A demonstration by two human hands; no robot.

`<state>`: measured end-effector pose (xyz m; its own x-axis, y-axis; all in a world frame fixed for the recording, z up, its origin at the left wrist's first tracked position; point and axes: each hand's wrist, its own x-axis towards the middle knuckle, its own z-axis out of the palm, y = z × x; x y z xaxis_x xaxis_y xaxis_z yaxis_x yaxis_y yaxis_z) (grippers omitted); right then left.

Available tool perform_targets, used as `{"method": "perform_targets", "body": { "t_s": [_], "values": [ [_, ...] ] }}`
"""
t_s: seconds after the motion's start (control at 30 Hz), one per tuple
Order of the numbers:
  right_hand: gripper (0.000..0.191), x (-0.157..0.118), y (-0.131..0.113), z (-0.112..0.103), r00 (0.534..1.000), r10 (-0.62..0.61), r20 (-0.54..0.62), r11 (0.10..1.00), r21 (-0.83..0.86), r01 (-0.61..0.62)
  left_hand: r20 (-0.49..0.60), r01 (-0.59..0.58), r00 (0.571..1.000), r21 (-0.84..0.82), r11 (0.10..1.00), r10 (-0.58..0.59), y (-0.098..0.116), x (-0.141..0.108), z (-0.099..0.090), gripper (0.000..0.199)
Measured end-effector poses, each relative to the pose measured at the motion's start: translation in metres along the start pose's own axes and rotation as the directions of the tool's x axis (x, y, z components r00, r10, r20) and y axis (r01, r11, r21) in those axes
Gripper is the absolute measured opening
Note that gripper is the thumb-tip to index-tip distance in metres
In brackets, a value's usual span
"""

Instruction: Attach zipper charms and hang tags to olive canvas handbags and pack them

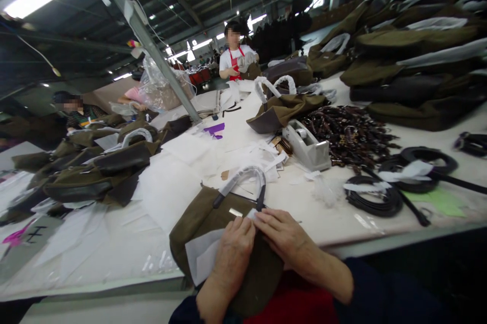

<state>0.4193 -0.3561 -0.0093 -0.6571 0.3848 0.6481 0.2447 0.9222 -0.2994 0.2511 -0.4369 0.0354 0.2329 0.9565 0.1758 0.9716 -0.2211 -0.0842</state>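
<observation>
An olive-green handbag (pixel 201 212) leans at the table's front edge, its dark handle (pixel 245 174) standing up in a clear wrap. My left hand (pixel 236 248) lies over the bag's front, fingers curled on a small piece of white paper (pixel 251 214) beside the handle's base. From the right, my right hand (pixel 283 232) pinches the same piece with thumb and fingers. A larger white sheet (pixel 205 253) rests against the bag, partly under my left hand. My fingers hide what lies beneath them.
A grey tape dispenser (pixel 308 146) stands near a heap of dark brown straps (pixel 346 134). Coiled black straps (pixel 375 197) lie at right. More olive bags (pixel 422 70) are stacked beyond, others (pixel 102 172) at left. A person in a red apron (pixel 236 60) stands across the table.
</observation>
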Motion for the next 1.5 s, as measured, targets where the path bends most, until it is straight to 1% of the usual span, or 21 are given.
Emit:
{"method": "perform_targets", "body": {
  "t_s": [0.1,0.23,0.33,0.47,0.57,0.63,0.7,0.73,0.77,0.8,0.83,0.87,0.9,0.93,1.0,1.1,1.17,1.23,1.3,1.37,1.5],
  "values": [
    [0.039,-0.004,0.001,0.007,0.996,-0.029,0.084,0.999,-0.014,0.03,-0.012,0.017,1.0,-0.041,0.999,-0.017,-0.001,-0.001,-0.002,0.019],
    [0.041,-0.005,0.005,0.007,0.994,-0.02,0.107,1.0,-0.021,0.022,0.028,0.031,0.999,-0.138,0.99,-0.028,-0.004,-0.008,-0.01,0.025],
    [0.04,0.0,0.012,0.005,0.989,-0.046,0.139,0.999,-0.009,0.047,0.04,0.023,0.999,-0.117,0.993,-0.018,-0.008,-0.014,-0.013,0.034],
    [0.034,0.009,0.02,0.01,0.979,-0.085,0.186,0.996,0.025,0.082,0.033,-0.01,0.999,-0.026,1.0,0.011,-0.015,-0.014,-0.002,0.028],
    [0.033,0.013,0.017,0.007,0.978,-0.077,0.193,0.996,0.053,0.068,-0.039,-0.046,0.998,0.051,0.998,0.048,-0.019,-0.014,0.015,0.03],
    [0.033,0.017,0.018,-0.006,0.975,-0.066,0.212,0.995,0.091,0.048,-0.095,-0.065,0.993,0.101,0.993,0.075,-0.022,-0.016,0.027,0.032],
    [0.031,0.025,0.028,-0.033,0.981,-0.007,0.193,0.989,0.144,-0.021,-0.128,-0.07,0.988,0.133,0.989,0.087,-0.026,-0.02,0.038,0.036],
    [0.03,0.031,0.039,-0.05,0.986,0.064,0.155,0.981,0.17,-0.09,-0.139,-0.073,0.986,0.142,0.987,0.093,-0.029,-0.022,0.042,0.038],
    [0.028,0.038,0.053,-0.069,0.981,0.172,0.092,0.963,0.196,-0.187,-0.146,-0.082,0.984,0.147,0.986,0.104,-0.031,-0.023,0.045,0.04],
    [0.026,0.044,0.07,-0.089,0.951,0.309,0.006,0.928,0.216,-0.303,-0.149,-0.098,0.981,0.152,0.983,0.121,-0.034,-0.025,0.047,0.042],
    [0.027,0.05,0.09,-0.108,0.887,0.458,-0.055,0.87,0.232,-0.434,-0.149,-0.118,0.979,0.159,0.98,0.142,-0.038,-0.026,0.049,0.043],
    [0.028,0.055,0.111,-0.125,0.808,0.576,-0.124,0.808,0.232,-0.541,-0.149,-0.145,0.974,0.17,0.975,0.171,-0.041,-0.027,0.051,0.044],
    [0.027,0.058,0.131,-0.139,0.728,0.661,-0.181,0.75,0.194,-0.633,-0.159,-0.172,0.966,0.185,0.967,0.203,-0.044,-0.027,0.052,0.045],
    [0.025,0.061,0.15,-0.15,0.683,0.7,-0.208,0.714,0.171,-0.679,-0.171,-0.193,0.958,0.205,0.96,0.229,-0.047,-0.027,0.054,0.045],
    [0.022,0.062,0.179,-0.16,0.624,0.758,-0.192,0.651,0.154,-0.743,-0.202,-0.23,0.939,0.241,0.943,0.28,-0.052,-0.025,0.059,0.045],
    [0.025,0.063,0.197,-0.156,0.55,0.833,-0.061,0.551,0.191,-0.812,-0.244,-0.233,0.923,0.258,0.938,0.297,-0.056,-0.021,0.068,0.041],
    [0.026,0.065,0.198,-0.15,0.505,0.863,0.009,0.49,0.227,-0.842,-0.296,-0.222,0.909,0.256,0.941,0.295,-0.057,-0.019,0.072,0.039],
    [0.025,0.067,0.195,-0.147,0.477,0.878,0.043,0.45,0.263,-0.853,-0.323,-0.228,0.895,0.258,0.939,0.307,-0.056,-0.018,0.075,0.038],
    [0.025,0.07,0.193,-0.148,0.461,0.885,0.061,0.424,0.303,-0.854,-0.314,-0.22,0.902,0.257,0.941,0.297,-0.054,-0.018,0.076,0.039],
    [0.025,0.071,0.192,-0.15,0.452,0.889,0.071,0.404,0.341,-0.849,-0.302,-0.167,0.922,0.256,0.952,0.243,-0.051,-0.018,0.079,0.041],
    [0.027,0.073,0.191,-0.149,0.439,0.897,0.05,0.383,0.407,-0.829,-0.294,-0.12,0.935,0.26,0.958,0.197,-0.048,-0.021,0.086,0.043]
  ]
}}
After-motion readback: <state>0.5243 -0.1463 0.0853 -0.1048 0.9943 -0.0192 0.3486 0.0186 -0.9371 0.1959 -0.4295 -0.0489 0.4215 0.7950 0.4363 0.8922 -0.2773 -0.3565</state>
